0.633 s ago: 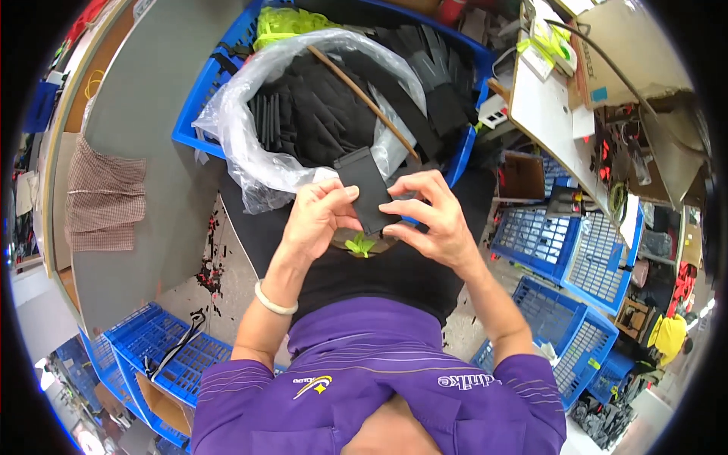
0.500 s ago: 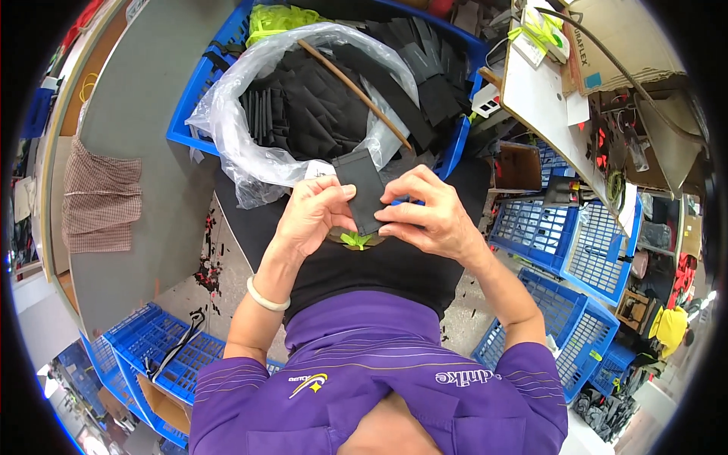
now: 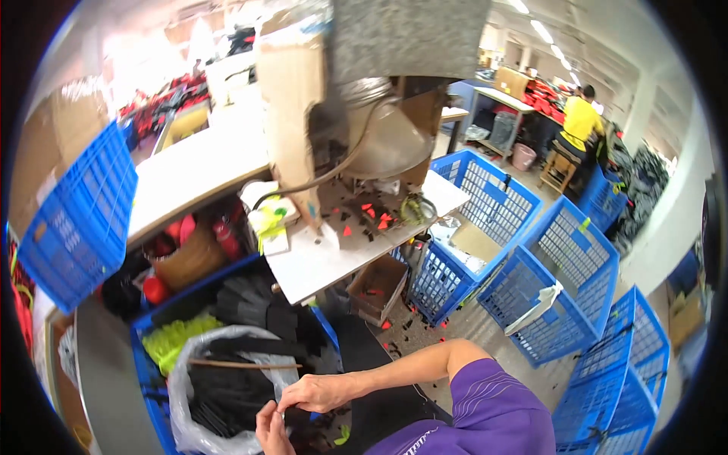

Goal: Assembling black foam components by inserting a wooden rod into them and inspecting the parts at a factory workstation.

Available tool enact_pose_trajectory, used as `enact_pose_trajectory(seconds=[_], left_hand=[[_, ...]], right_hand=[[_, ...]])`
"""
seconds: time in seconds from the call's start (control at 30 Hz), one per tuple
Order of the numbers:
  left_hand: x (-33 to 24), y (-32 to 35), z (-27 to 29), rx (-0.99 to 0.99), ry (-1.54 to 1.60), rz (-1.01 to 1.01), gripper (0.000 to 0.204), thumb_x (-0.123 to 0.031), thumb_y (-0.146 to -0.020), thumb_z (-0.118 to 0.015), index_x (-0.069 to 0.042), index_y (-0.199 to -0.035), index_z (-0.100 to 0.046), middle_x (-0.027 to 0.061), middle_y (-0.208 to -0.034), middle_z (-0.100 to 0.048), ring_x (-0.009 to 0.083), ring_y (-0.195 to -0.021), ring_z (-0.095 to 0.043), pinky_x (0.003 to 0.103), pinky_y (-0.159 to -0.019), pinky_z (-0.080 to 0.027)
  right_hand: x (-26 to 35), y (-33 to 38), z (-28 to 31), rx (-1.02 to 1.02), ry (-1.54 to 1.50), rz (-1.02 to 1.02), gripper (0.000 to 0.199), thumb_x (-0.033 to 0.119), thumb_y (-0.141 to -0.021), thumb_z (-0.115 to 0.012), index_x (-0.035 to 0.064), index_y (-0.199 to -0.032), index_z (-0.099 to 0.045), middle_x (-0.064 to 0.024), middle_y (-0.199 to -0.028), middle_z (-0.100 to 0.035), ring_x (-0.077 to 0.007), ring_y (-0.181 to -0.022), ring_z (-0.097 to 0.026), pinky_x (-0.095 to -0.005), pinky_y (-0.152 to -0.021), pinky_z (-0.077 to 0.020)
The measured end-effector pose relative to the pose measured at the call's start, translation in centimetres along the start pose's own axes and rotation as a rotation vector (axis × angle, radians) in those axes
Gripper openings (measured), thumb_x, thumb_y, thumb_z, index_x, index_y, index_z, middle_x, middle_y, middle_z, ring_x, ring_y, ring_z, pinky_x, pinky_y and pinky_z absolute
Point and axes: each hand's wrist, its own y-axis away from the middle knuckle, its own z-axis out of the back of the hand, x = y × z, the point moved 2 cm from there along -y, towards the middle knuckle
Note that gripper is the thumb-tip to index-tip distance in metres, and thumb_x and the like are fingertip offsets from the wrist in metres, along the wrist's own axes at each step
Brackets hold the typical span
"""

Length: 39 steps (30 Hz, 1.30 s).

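My right hand (image 3: 315,393) is closed in a pinch at the lower middle, its forearm coming in from the right. Just below it my left hand (image 3: 271,431) is also pinched, its fingertips meeting those of the right. The flat black fabric piece between them is hard to make out against the dark background. Both hands are by the edge of a clear plastic bag (image 3: 182,387) full of black fabric pieces (image 3: 216,387). Across the bag's top lies a thin wooden stick (image 3: 243,365).
The bag sits in a blue crate (image 3: 140,353) with neon-yellow material (image 3: 178,341). A white worktable (image 3: 303,265) holds a metal lamp-like shade (image 3: 394,144) and red and black scraps. Blue crates (image 3: 561,273) stand right. A person in yellow (image 3: 580,121) sits far right.
The view has swung up and to the right, showing the worktable and the room beyond. My hands now appear lower and further left, closer together, with the black piece barely visible.
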Motion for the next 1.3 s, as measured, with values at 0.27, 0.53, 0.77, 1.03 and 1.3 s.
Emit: enact_pose_trajectory(seconds=[0.27, 0.53, 0.77, 1.03, 1.3], left_hand=[[-2.2, -1.3, -1.6, 0.302, -0.041, 0.108, 0.019, -0.009, -0.088, -0.059, 0.002, -0.104, -0.062, 0.0054, -0.095, -0.063, 0.0105, -0.086, -0.058, 0.021, -0.078, -0.044], [-1.6, -1.7, -4.0, 0.269, -0.408, -0.463, 0.029, -0.009, -0.082, -0.067, -0.001, -0.108, -0.058, 0.0090, -0.111, -0.055, 0.0159, -0.093, -0.053, 0.026, -0.081, -0.044], [-0.5, -1.4, -7.1, 0.136, -0.589, -0.770, 0.032, -0.008, -0.080, -0.065, 0.000, -0.110, -0.058, 0.0117, -0.117, -0.049, 0.0208, -0.097, -0.055, 0.029, -0.078, -0.048], [1.1, -2.1, -8.4, -0.183, -0.690, -0.880, 0.008, -0.001, -0.079, -0.058, 0.003, -0.081, -0.064, 0.0109, -0.092, -0.058, 0.0220, -0.084, -0.058, 0.029, -0.058, -0.047], [2.7, -3.5, -7.6, -0.114, -0.862, -0.875, 0.013, -0.001, -0.081, -0.055, 0.006, -0.088, -0.064, 0.0166, -0.072, -0.062, 0.0247, -0.060, -0.060, 0.032, -0.057, -0.047]], right_hand=[[0.9, 0.9, 2.1, -0.124, -0.120, -0.342, 0.014, 0.002, -0.071, -0.055, -0.0039, -0.082, -0.060, -0.0130, -0.070, -0.062, -0.0223, -0.060, -0.058, -0.0315, -0.056, -0.0444], [3.1, 1.7, 3.6, -0.393, 0.368, -0.260, 0.008, 0.004, -0.071, -0.057, -0.0018, -0.076, -0.056, -0.0132, -0.068, -0.057, -0.0291, -0.061, -0.059, -0.0365, -0.055, -0.0458], [3.1, 2.0, 2.2, -0.576, 0.476, -0.244, 0.004, 0.003, -0.077, -0.057, -0.0010, -0.077, -0.056, -0.0157, -0.076, -0.055, -0.0342, -0.066, -0.059, -0.0393, -0.058, -0.0492], [2.1, 2.9, 1.0, -0.522, 0.728, -0.392, 0.010, 0.009, -0.077, -0.059, -0.0007, -0.079, -0.058, -0.0127, -0.077, -0.055, -0.0297, -0.072, -0.060, -0.0349, -0.057, -0.0487], [-3.5, 5.2, 0.0, -0.653, -0.123, -0.549, 0.010, 0.010, -0.074, -0.065, 0.0014, -0.075, -0.060, -0.0078, -0.068, -0.059, -0.0180, -0.057, -0.057, -0.0301, -0.050, -0.0437]])
